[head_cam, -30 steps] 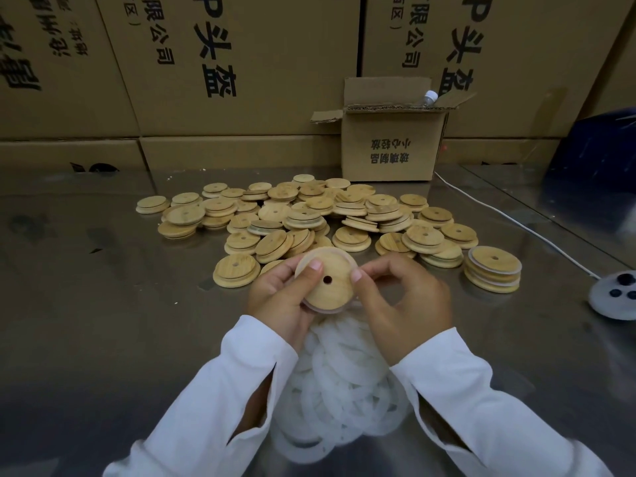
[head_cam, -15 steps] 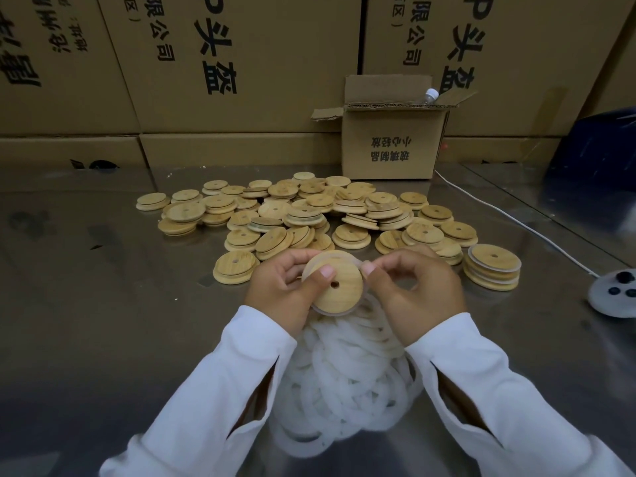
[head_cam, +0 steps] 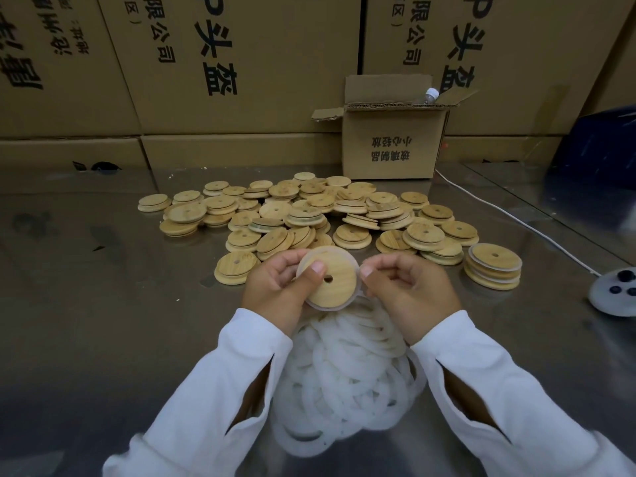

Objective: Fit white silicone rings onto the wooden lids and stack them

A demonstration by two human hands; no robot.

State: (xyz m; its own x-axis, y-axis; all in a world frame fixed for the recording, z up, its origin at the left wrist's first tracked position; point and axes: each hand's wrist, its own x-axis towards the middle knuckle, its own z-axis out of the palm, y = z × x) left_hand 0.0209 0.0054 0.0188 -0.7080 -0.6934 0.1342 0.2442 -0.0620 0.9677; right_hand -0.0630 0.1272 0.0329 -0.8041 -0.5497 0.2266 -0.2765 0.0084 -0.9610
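Observation:
My left hand point(head_cam: 275, 287) grips a round wooden lid point(head_cam: 335, 284) with a small centre hole, thumb pressed on its face. A thin white silicone ring point(head_cam: 358, 270) runs round the lid's rim. My right hand point(head_cam: 409, 290) pinches that ring at the lid's right edge. Below my hands lies a heap of loose white silicone rings point(head_cam: 347, 380). Several bare wooden lids point(head_cam: 303, 215) are scattered behind. At the right stands a short stack of ringed lids point(head_cam: 494, 266).
The work surface is a shiny metal table point(head_cam: 103, 304). A small open cardboard box point(head_cam: 392, 142) stands at the back, against a wall of large cartons point(head_cam: 241, 63). A white cable point(head_cam: 516, 222) runs to a round white device point(head_cam: 616, 290) at the right edge.
Both hands have lifted the lid slightly away from me and turned it. The ring now sits around more of the rim, with my right fingers pinching it at the right edge.

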